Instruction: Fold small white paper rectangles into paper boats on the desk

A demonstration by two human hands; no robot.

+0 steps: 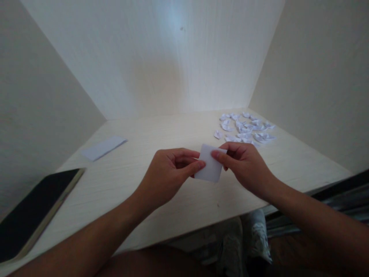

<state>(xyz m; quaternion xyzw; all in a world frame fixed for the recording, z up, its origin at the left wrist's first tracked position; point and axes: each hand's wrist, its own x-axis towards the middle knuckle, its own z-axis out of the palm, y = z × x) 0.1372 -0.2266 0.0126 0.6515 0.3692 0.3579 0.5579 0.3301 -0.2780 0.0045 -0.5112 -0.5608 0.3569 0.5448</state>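
Observation:
A small, roughly square piece of white paper [210,169] is held above the table, tilted slightly. My left hand [173,169] pinches its left edge, thumb on the near face and fingers behind. At the upper right edge, my right hand [242,161] grips the same paper between thumb and fingers. Whether the paper is folded in layers, I cannot tell. Beyond my right hand lie several small folded paper pieces [245,129], grouped at the back right of the table.
A stack of white paper strips [104,147] lies on the table [161,134] at the left. Nearer, a dark flat tablet-like object [40,207] with a pale edge rests at the left. Walls [184,57] enclose the back and both sides. Shoes [258,234] show below the front edge.

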